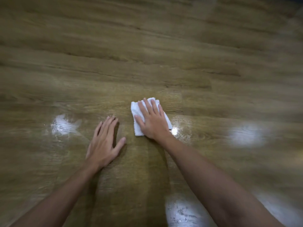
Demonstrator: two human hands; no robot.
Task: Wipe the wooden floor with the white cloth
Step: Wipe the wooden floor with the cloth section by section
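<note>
Nearest to me, two bare forearms reach in from the bottom corners over the brown wood-grain plank floor [147,46]. Between them, low in the view, I see a bright glare patch with wet-looking speckles [182,212] on the boards, just inside the right forearm.

A little farther out, my left hand [105,143] lies palm down on the floor, fingers straight and slightly spread, thumb angled off to the right. It holds nothing.

Just beyond it and to the right, my right hand [151,119] lies flat on the small folded white terry cloth [136,126], fingers straight and spread, palm pressing it to the boards. The cloth shows past the fingertips and along the thumb side; the hand covers its middle. The two hands are near each other but apart, with bare floor between them.

A small shiny wet spot [174,130] sits just beside the right wrist, touching the cloth's near corner. A white smeared sheen [64,125] lies well to the left of the left hand, and a blurred pale glare [246,134] well to the right.

Farther off I see only planks, blurred; nothing stands on them around the cloth.
</note>
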